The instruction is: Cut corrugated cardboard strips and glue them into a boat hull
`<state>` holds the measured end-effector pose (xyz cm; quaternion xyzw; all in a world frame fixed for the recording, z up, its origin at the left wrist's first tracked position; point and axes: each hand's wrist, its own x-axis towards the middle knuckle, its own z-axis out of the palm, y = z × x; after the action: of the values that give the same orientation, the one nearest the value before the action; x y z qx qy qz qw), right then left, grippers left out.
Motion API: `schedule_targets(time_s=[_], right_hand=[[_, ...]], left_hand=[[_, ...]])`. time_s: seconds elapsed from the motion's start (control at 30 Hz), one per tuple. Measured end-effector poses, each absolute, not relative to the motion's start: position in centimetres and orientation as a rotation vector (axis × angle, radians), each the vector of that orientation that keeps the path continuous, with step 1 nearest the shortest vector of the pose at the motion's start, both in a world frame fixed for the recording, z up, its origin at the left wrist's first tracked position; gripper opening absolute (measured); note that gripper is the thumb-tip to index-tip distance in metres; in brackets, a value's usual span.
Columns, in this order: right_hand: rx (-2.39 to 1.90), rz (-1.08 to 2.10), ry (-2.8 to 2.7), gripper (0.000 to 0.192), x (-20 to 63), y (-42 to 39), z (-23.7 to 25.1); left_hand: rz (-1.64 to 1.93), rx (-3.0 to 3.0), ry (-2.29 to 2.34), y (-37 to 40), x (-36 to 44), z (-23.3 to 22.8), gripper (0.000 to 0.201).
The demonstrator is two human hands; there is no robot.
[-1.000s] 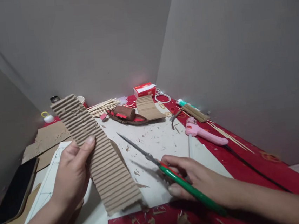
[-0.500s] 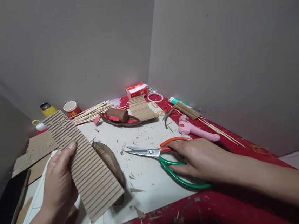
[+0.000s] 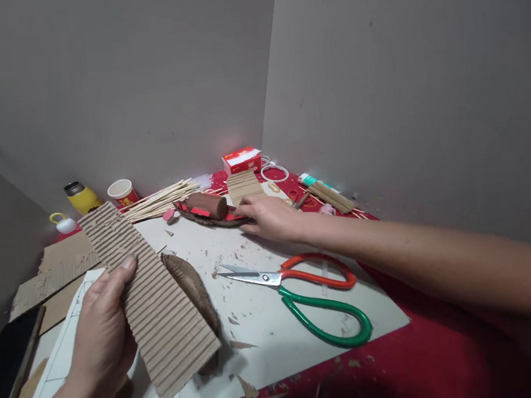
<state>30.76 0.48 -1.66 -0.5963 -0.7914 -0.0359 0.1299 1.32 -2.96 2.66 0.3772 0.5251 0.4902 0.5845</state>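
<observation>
My left hand [image 3: 103,321] grips a strip of corrugated cardboard [image 3: 164,315], thumb on its ridged face. Behind the strip, partly hidden, lies a brown boat-shaped cardboard hull [image 3: 193,281]. At the back, my right hand [image 3: 271,217] has its thumb and fingers around the right tip of a small model boat [image 3: 207,206] with a brown rounded cabin and red inside. How firmly it grips is hard to see. Scissors [image 3: 266,278] with one orange and one green handle lie on the white board, blades slightly apart.
A phone [image 3: 12,367] and cardboard sheets [image 3: 65,259] lie at left. Along the back stand a yellow bottle [image 3: 82,198], a paper cup [image 3: 121,191], thin wooden sticks [image 3: 162,201] and a red tissue box [image 3: 242,160]. Cardboard scraps [image 3: 247,387] litter the white board [image 3: 280,348].
My right hand has let go of the scissors, which now lie on the board, and has moved forward and left to the model boat. My left hand still holds the cardboard strip.
</observation>
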Motion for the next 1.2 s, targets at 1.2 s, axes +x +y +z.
schedule_targets(time_s=[1.2], right_hand=[[-0.950, -0.943, -1.988, 0.018, 32.1, -8.1, -0.7]], left_hand=[[1.203, 0.775, 1.358, -3.3, 2.3, 2.9, 0.026]])
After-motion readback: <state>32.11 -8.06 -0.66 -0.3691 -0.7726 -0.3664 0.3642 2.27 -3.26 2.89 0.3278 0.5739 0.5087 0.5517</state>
